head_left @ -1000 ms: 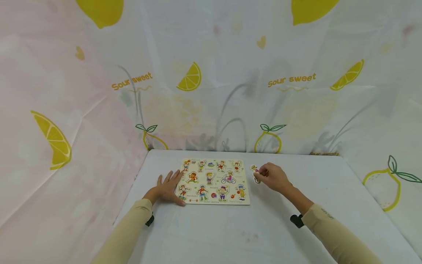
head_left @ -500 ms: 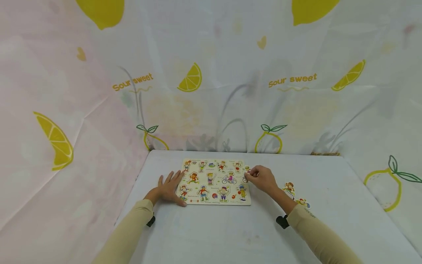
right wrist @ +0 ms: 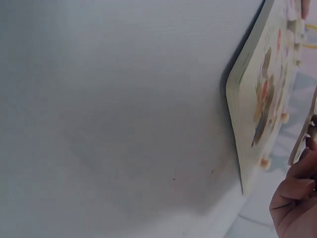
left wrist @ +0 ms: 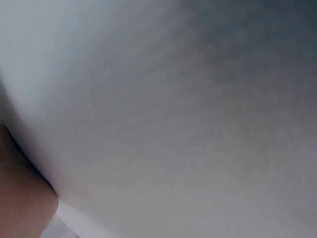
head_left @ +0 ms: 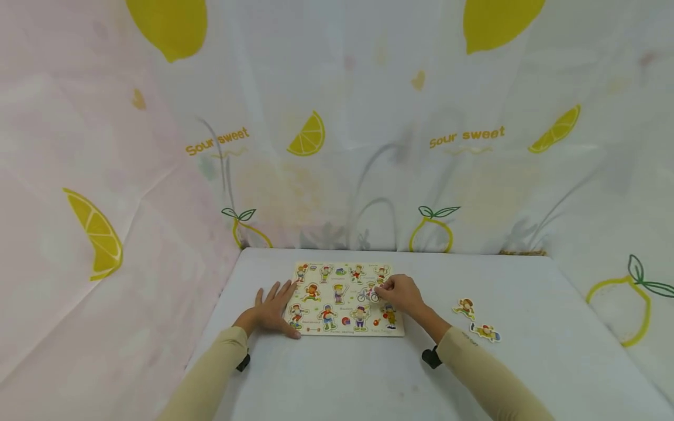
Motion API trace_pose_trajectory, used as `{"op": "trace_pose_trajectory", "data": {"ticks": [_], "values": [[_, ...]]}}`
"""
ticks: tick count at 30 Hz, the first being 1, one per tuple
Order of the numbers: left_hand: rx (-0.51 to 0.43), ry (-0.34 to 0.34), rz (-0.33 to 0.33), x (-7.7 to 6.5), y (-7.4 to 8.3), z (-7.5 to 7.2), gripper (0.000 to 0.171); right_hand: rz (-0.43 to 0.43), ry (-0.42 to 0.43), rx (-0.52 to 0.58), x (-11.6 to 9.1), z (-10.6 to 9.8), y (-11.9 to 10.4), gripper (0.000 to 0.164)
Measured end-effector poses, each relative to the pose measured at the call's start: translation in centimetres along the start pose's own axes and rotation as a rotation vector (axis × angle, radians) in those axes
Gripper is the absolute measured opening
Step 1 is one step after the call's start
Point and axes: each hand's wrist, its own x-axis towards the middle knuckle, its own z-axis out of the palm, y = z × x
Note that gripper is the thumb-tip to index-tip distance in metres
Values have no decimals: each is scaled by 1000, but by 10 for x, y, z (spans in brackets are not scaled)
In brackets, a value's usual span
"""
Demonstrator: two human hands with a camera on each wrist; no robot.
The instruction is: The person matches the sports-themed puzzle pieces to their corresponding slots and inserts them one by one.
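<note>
A cream wooden puzzle board point(head_left: 326, 295) with printed sports figures lies flat on the white table. My left hand point(head_left: 271, 310) rests across its left edge, fingers spread; only a bit of skin point(left wrist: 22, 203) shows in the left wrist view. My right hand point(head_left: 402, 293) pinches a flat cyclist puzzle piece point(head_left: 370, 290) over the cyclist picture at the board's right. Whether the piece touches the board cannot be told. In the right wrist view the fingers point(right wrist: 297, 191) hold the piece's edge point(right wrist: 301, 141) beside the board's corner point(right wrist: 240, 94).
Two loose puzzle pieces lie right of the board: a running figure point(head_left: 466, 308) and, just below it, another figure point(head_left: 487, 332). The white table point(head_left: 337, 380) meets a lemon-print cloth backdrop point(head_left: 358, 175) at its back edge.
My right hand has carried the cyclist piece leftward from beside the board to over it. Two loose pieces, earlier hidden by the right arm, now show fully. The left hand has stayed put.
</note>
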Motion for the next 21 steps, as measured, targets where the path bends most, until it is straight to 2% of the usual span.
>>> {"op": "trace_pose_trajectory", "data": {"ticks": [5, 8, 13, 16, 21], "values": [[-13, 36, 14, -2, 1, 3, 146, -11, -17, -26, 9, 14, 0, 35], [4, 15, 5, -4, 2, 9, 144, 15, -36, -17, 7, 23, 1, 39], [12, 29, -4, 5, -5, 20, 145, 36, -31, -15, 4, 30, 4, 34], [26, 30, -6, 9, -6, 16, 146, 43, -26, -21, 9, 29, 2, 37], [2, 3, -2, -2, 5, -2, 144, 50, -32, -41, 17, 32, -4, 38]]}}
